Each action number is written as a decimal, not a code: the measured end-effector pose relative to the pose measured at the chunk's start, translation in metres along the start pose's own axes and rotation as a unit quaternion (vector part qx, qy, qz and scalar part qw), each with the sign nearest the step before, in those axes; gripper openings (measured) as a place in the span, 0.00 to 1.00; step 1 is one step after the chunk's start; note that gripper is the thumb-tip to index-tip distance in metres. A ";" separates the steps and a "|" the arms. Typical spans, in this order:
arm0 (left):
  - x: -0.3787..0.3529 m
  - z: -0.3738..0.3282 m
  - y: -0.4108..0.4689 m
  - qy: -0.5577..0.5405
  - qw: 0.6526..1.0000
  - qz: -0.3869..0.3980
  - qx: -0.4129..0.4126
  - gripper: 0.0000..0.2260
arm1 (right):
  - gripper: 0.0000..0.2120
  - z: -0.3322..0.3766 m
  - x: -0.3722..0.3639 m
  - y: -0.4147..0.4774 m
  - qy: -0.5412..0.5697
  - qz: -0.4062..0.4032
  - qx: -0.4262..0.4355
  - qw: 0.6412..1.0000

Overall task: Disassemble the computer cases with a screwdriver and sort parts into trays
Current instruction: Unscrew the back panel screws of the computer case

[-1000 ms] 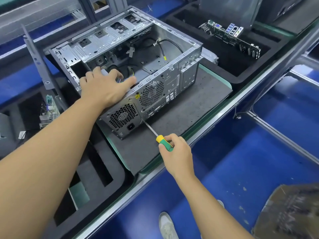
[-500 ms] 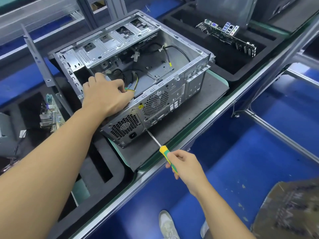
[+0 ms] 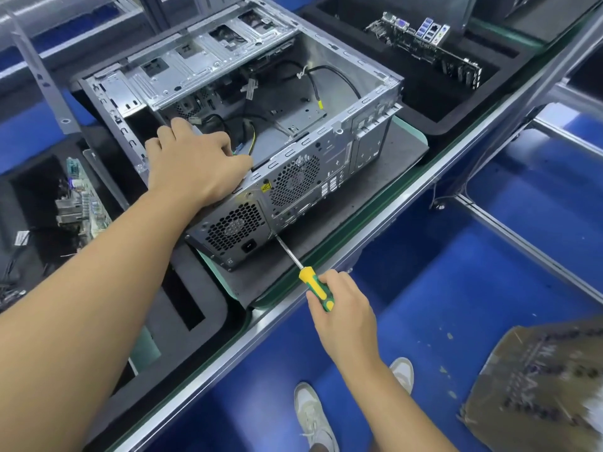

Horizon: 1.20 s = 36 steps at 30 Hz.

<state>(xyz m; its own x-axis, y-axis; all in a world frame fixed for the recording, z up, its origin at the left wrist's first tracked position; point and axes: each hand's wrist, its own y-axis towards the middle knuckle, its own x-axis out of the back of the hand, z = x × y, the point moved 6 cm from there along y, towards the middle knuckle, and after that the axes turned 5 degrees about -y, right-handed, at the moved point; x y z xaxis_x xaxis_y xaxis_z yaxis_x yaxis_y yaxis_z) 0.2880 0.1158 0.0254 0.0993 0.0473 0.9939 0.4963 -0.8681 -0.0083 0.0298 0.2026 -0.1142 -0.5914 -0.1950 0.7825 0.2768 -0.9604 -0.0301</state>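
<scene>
An open metal computer case (image 3: 326,151) lies on its side on a dark mat (image 3: 385,177), its rear panel facing me. The power supply (image 3: 228,230) sits at the case's near left corner. My left hand (image 3: 192,168) rests on top of the power supply, fingers curled over its inner edge near the cables (image 3: 251,138). My right hand (image 3: 342,308) grips the yellow-green handle of a screwdriver (image 3: 315,287). Its tip touches the rear panel at the power supply's lower right corner.
A motherboard (image 3: 427,44) lies in the black foam tray (image 3: 424,102) at the back right. Another circuit board (image 3: 81,203) stands in the black tray (image 3: 182,301) at the left. The bench's metal edge (image 3: 326,282) runs diagonally. Below are the blue floor and my shoes.
My view has tilted a little and the case has shifted in frame. My right hand has slid back along the screwdriver handle; the tip stays on the rear panel. My left hand stays on the power supply.
</scene>
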 end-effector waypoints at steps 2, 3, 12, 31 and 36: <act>0.000 0.000 0.001 0.003 1.000 0.000 0.003 0.15 | 0.07 -0.006 -0.004 0.000 0.097 0.020 -0.060 0.993; 0.000 0.001 0.001 0.004 1.000 0.001 0.005 0.15 | 0.06 -0.011 -0.009 0.001 0.192 0.050 -0.124 0.972; -0.001 0.002 0.000 0.012 1.000 0.012 0.011 0.17 | 0.15 -0.021 -0.028 0.002 0.482 0.331 -0.319 0.746; 0.000 0.003 0.000 0.004 0.999 0.013 0.030 0.22 | 0.15 -0.018 -0.013 0.011 0.289 0.276 -0.192 0.897; 0.003 0.000 -0.002 -0.002 0.999 0.010 0.042 0.20 | 0.08 -0.019 -0.007 0.011 0.301 0.221 -0.142 0.917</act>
<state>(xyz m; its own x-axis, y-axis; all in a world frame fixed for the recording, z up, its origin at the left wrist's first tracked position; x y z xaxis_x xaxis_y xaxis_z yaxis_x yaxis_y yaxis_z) 0.2874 0.1180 0.0280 0.1135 0.0316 0.9930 0.5652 -0.8241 -0.0384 0.0226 0.1893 -0.1320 -0.8037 -0.5698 0.1716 0.4325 -0.7574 -0.4892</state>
